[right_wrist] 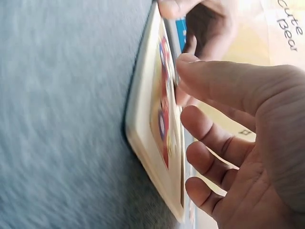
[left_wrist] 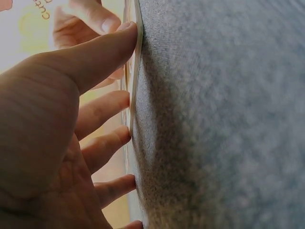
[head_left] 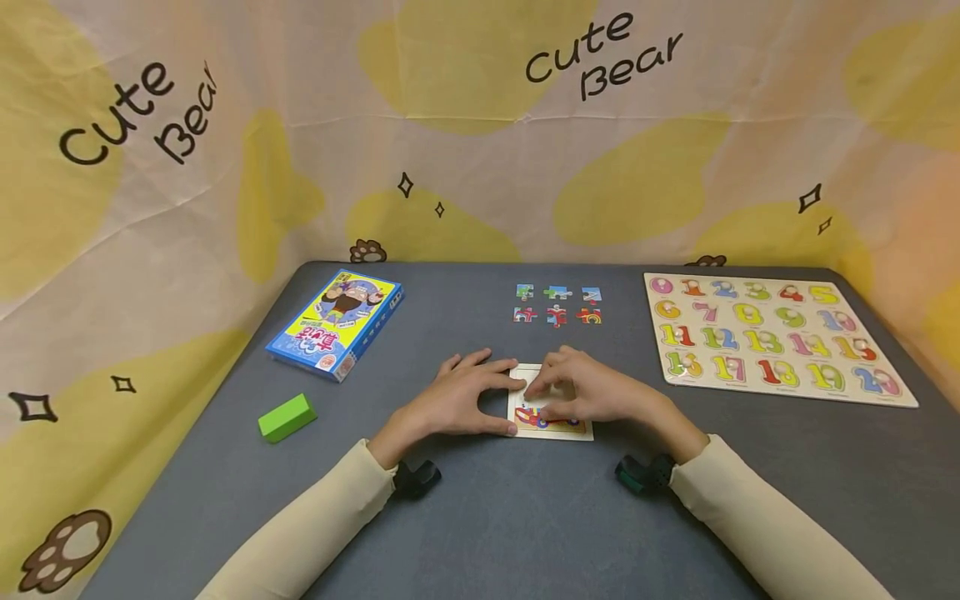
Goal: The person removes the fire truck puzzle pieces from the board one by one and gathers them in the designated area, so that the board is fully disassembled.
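Note:
A small pale puzzle board (head_left: 587, 432) lies flat on the grey table, with a red vehicle picture (head_left: 567, 425) along its near part. My left hand (head_left: 468, 398) rests at the board's left side. Its thumb touches the near left corner, and its other fingers spread along the edge, fairly straight. Over the board is my right hand (head_left: 592, 389), thumb and forefinger apart, their tips down at the picture. In the right wrist view its other fingers (right_wrist: 202, 155) bend loosely above the board. No piece shows between its fingertips, though part of the surface beneath is hidden.
Several loose jigsaw pieces (head_left: 557, 316) lie in two rows beyond the board. A number puzzle board (head_left: 772, 340) is at the right. A blue and yellow box (head_left: 337, 321) and a green block (head_left: 287, 417) lie at the left. A printed cloth (head_left: 480, 150) hangs behind the table.

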Demonstrator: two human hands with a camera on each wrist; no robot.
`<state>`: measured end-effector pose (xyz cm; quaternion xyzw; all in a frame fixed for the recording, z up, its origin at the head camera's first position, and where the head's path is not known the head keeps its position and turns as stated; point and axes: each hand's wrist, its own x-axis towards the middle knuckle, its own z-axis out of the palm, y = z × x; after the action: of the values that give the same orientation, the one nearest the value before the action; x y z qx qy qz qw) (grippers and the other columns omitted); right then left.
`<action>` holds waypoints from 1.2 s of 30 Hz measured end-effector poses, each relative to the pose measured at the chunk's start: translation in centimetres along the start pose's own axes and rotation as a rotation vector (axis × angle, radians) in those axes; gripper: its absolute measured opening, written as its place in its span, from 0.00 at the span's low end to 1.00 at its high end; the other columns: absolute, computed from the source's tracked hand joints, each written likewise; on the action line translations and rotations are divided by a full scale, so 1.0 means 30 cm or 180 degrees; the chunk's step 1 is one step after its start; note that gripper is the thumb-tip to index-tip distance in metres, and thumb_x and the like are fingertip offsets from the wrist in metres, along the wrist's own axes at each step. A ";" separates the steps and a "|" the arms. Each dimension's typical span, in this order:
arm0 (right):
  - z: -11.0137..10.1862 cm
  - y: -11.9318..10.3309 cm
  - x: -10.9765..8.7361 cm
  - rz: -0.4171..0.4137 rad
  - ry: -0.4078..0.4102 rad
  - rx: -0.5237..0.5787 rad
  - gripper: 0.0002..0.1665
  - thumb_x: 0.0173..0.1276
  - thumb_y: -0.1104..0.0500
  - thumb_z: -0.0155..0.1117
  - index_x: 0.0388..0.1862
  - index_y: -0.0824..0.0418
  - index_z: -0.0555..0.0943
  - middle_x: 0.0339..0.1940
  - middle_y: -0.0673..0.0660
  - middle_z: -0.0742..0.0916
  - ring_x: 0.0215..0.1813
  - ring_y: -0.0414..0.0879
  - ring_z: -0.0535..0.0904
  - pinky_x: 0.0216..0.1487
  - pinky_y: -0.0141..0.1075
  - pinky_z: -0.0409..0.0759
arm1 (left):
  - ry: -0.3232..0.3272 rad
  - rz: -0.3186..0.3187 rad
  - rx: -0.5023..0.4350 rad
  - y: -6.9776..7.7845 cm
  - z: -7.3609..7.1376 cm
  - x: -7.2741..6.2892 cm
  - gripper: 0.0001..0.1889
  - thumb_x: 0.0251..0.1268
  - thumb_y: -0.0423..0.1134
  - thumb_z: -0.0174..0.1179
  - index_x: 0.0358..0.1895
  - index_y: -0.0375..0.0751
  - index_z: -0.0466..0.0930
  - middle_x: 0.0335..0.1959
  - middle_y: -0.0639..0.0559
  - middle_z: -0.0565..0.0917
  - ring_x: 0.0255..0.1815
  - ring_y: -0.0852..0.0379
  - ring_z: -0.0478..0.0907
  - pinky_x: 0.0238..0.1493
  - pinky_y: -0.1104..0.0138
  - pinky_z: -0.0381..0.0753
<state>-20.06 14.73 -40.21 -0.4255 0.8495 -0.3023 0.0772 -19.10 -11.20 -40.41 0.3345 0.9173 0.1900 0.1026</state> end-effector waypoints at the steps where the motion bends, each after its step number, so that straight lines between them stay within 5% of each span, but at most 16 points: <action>1: 0.004 -0.005 0.000 -0.0018 -0.0016 -0.0001 0.16 0.63 0.57 0.75 0.50 0.52 0.89 0.43 0.49 0.85 0.46 0.47 0.72 0.50 0.38 0.69 | -0.0013 0.0004 -0.0007 0.000 0.000 0.000 0.35 0.58 0.62 0.71 0.70 0.61 0.77 0.80 0.56 0.65 0.84 0.37 0.50 0.75 0.31 0.45; 13: 0.028 -0.013 0.005 -0.0015 -0.0038 -0.0118 0.17 0.61 0.58 0.76 0.51 0.52 0.89 0.39 0.48 0.84 0.41 0.45 0.71 0.42 0.33 0.66 | -0.0054 -0.0016 -0.0024 0.003 -0.006 -0.002 0.35 0.58 0.62 0.71 0.71 0.61 0.76 0.80 0.57 0.64 0.84 0.39 0.49 0.76 0.32 0.44; 36: 0.040 -0.033 0.005 0.0338 0.0114 0.0172 0.15 0.59 0.63 0.75 0.46 0.52 0.89 0.42 0.50 0.86 0.47 0.46 0.73 0.52 0.39 0.65 | -0.0022 -0.0041 -0.0040 0.004 -0.006 -0.001 0.35 0.57 0.61 0.72 0.70 0.61 0.77 0.80 0.57 0.66 0.84 0.39 0.50 0.76 0.32 0.44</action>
<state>-19.03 13.62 -40.59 -0.3722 0.8636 -0.3281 0.0895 -19.06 -11.18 -40.18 0.3286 0.9179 0.1940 0.1091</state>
